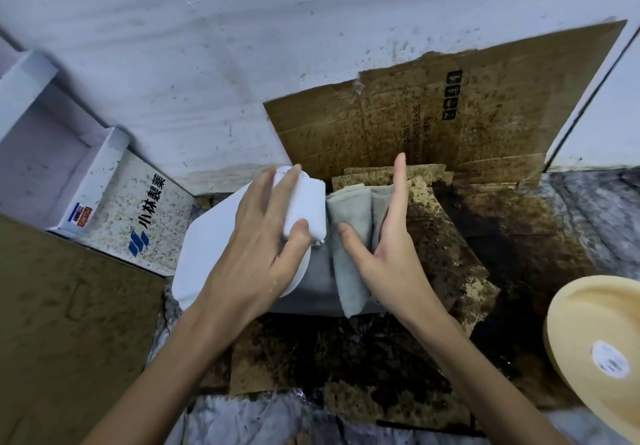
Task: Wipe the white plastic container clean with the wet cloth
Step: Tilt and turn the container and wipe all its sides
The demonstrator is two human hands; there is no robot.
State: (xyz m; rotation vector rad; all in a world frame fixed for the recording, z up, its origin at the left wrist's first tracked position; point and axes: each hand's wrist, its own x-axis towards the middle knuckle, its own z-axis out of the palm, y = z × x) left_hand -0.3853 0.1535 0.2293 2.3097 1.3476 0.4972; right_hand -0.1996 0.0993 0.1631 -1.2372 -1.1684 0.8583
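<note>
Nearest, at the right edge, a cream round lid (pixel 602 351) with a white sticker stands apart from the work. Between the forearms, the white plastic container (pixel 221 247) lies on soiled cardboard scraps (pixel 381 368). The left hand (pixel 263 247) steadies it, its grip curled round the neck end. The right hand (pixel 384 240) presses the wet cloth (pixel 349 243) flat against the container's side, fingers straight, thumb on the fabric. Wiping looks to be midway; the next stroke probably calls for dragging the cloth along that side, then turning the container. Whether it holds anything cannot be told. Farther left, an open white carton (pixel 52 153) shows nothing inside. A stained cardboard sheet (pixel 450 115) leans on the wall.
</note>
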